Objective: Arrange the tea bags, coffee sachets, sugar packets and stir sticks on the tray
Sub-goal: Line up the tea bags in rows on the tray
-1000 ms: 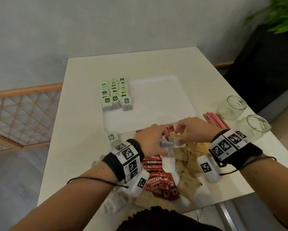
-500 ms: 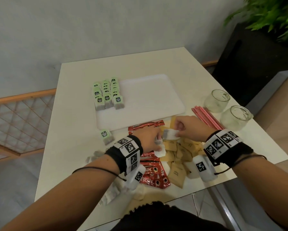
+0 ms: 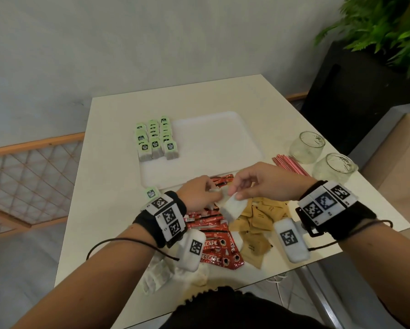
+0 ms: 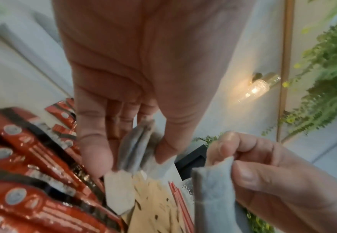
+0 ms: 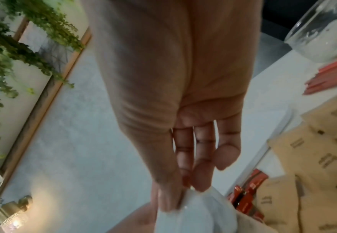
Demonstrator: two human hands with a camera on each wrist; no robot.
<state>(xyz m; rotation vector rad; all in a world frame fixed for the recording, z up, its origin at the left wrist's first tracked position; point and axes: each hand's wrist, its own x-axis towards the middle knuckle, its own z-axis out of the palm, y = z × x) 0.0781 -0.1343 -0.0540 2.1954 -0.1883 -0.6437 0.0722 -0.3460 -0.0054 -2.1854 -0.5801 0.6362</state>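
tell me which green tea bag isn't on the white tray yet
The single green tea bag lying on the cream table, just off the white plastic tray's near left corner beside the left hand. The other green bags stand in rows on the tray.

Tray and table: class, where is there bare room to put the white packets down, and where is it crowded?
Free: the tray surface right of the green tea bags, and the table strip left of the tray. Crowded: the near edge, where red coffee sachets and brown sugar packets overlap, and the right side with stir sticks and two glasses.
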